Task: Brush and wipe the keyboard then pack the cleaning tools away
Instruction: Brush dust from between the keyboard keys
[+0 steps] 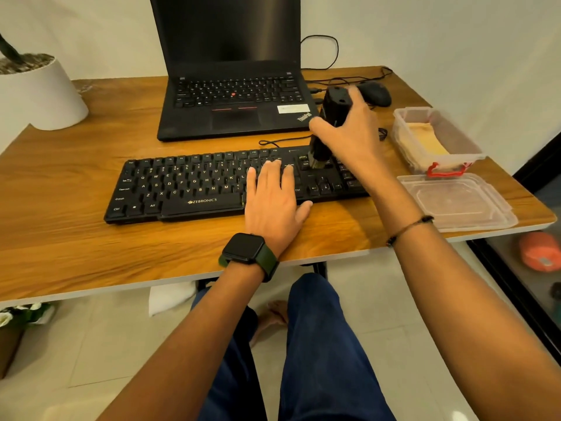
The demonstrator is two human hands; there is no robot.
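Brushing step is in hand, my read. Right hand (349,129) has its fingers wrapped round a chunky black handheld brush tool (331,123), bristle end down on the keys at the right-of-centre block of the long black wired keyboard (212,186). Left hand (273,196) lies flat on the keyboard, fingers straight and slightly spread, pressing the keys just left of the brush, likely steadying it.

Keyboard sits mid-frame on the wooden surface (76,165); long axis runs left-right across the frame, tipped a little, left end nearer the lower edge. Its front edge faces the person and its cable leaves the far side. The brush tool stands near upright, long axis bottom to top of frame, top leaning slightly right and away, bristles pointing down.

Right of frame: clear plastic box with red clip (437,138) holding a folded yellowish cloth (425,141), and its clear lid (455,199) lying separately nearer the surface edge. Wipe and packing not yet done, judging by the cloth in the box.

Next move probably calls for sweeping the bristles along the key rows, keeping the tool upright with light pressure and the left hand holding the keyboard firm.
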